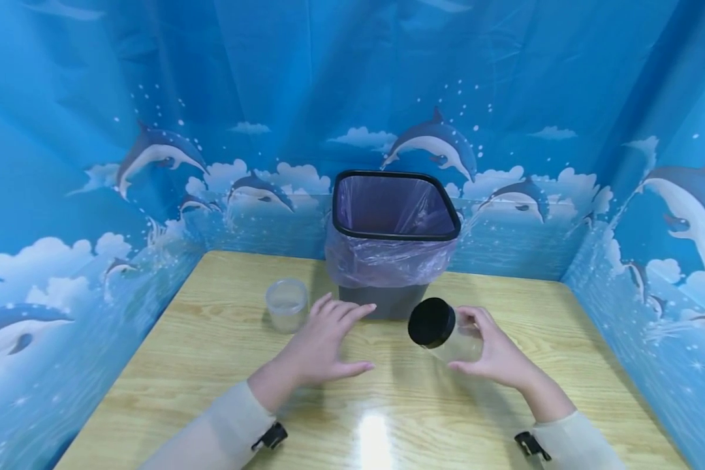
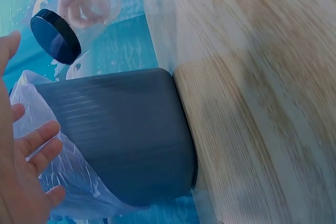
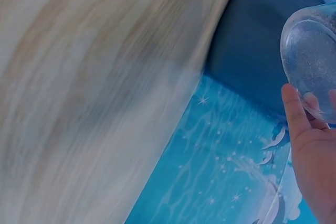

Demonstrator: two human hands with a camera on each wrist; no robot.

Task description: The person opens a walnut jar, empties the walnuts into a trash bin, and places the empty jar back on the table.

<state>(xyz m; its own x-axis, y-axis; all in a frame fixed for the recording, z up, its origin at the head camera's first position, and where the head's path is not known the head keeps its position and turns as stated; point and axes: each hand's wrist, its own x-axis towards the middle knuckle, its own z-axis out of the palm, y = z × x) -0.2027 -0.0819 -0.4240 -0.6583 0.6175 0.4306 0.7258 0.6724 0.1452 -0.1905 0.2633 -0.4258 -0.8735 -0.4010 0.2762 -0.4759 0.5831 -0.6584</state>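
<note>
My right hand (image 1: 493,349) grips a clear jar (image 1: 465,341) with a black lid (image 1: 431,322). The jar is tilted, lid toward the left, above the table. From the right wrist view its round clear base (image 3: 315,59) shows, with fingers (image 3: 295,111) against its side. My left hand (image 1: 320,343) is spread with nothing between fingers and thumb, facing the jar across a gap. Just beyond its fingers, to the left, a clear plastic cup (image 1: 286,305) stands on the table. In the left wrist view, the left hand (image 2: 26,166) appears in front of the bin.
A dark grey bin (image 1: 382,300) with a black rim (image 1: 396,236) and a translucent purple liner (image 1: 388,261) stands at the table's back edge. Blue dolphin-print curtains (image 1: 305,85) enclose the wooden table (image 1: 211,352) at the back and both sides.
</note>
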